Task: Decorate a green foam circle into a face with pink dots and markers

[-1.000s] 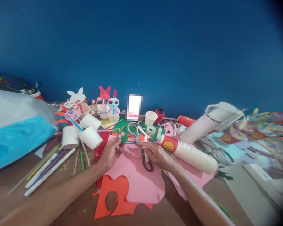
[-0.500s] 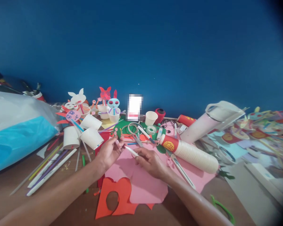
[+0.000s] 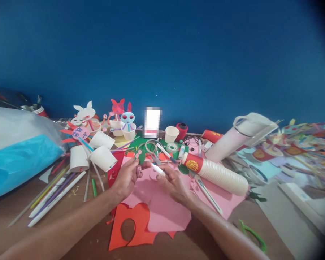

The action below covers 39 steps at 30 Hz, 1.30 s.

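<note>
My left hand [image 3: 128, 177] is closed in a pinch, with a small pink piece [image 3: 139, 171] showing at its fingers; its exact kind is unclear. Facing it, my right hand [image 3: 174, 181] grips a white marker [image 3: 159, 169], its bluish end pointing at my left fingers. A gap separates the marker from the left hand. Under both hands lies pink paper [image 3: 169, 213], beside an orange cut-out sheet [image 3: 141, 224]. Just beyond my left fingertips is a green paper piece [image 3: 141, 156] bearing small pink dots. Scissors [image 3: 153, 150] rest past the right hand.
A stack of paper cups [image 3: 224, 177] and a utility knife [image 3: 208, 195] lie to the right, before a white jug [image 3: 233, 139]. Leftward are loose markers [image 3: 56, 198], tipped cups [image 3: 79, 159] and paper animal figures [image 3: 128, 117]. A plastic bag [image 3: 21, 151] sits far left.
The marker, earlier reaching between both hands, is now apart from the left hand and angled differently in the right. The whole view has shifted slightly.
</note>
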{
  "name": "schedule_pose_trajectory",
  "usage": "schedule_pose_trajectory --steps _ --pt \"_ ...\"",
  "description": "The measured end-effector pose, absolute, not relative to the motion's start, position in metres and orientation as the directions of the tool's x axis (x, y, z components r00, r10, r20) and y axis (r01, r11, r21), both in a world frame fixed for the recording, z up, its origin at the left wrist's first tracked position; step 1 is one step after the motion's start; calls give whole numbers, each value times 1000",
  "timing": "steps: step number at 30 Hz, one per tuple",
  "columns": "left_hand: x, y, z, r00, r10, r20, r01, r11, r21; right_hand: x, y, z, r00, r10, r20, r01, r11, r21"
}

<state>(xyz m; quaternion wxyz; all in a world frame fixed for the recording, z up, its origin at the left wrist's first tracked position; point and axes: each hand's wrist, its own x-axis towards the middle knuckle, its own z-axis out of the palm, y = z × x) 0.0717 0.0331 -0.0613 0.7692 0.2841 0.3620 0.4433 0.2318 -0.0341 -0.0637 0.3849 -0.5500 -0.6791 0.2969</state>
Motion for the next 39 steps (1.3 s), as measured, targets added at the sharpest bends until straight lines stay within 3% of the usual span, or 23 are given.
schedule_pose_trajectory --steps 6,14,19,27,33,39 --pt "72 32 -64 386 875 -291 -434 451 780 237 -36 -53 -203 967 151 683 251 -686" --pt "67 29 -68 404 879 -253 -219 361 906 250 -32 -39 -263 913 313 852 372 -368" --pt "70 27 -71 375 892 -251 -151 326 933 249 -34 -35 -354 879 320 883 427 -195" --pt "71 24 -77 428 850 -306 -63 366 929 243 -37 -31 -429 865 259 883 462 -82" --pt "72 22 -78 422 890 -172 -43 209 977 239 -39 -30 -451 864 225 885 465 -9" --pt "75 21 -81 439 889 -132 -18 156 988 234 -41 -37 -486 844 225 870 492 33"
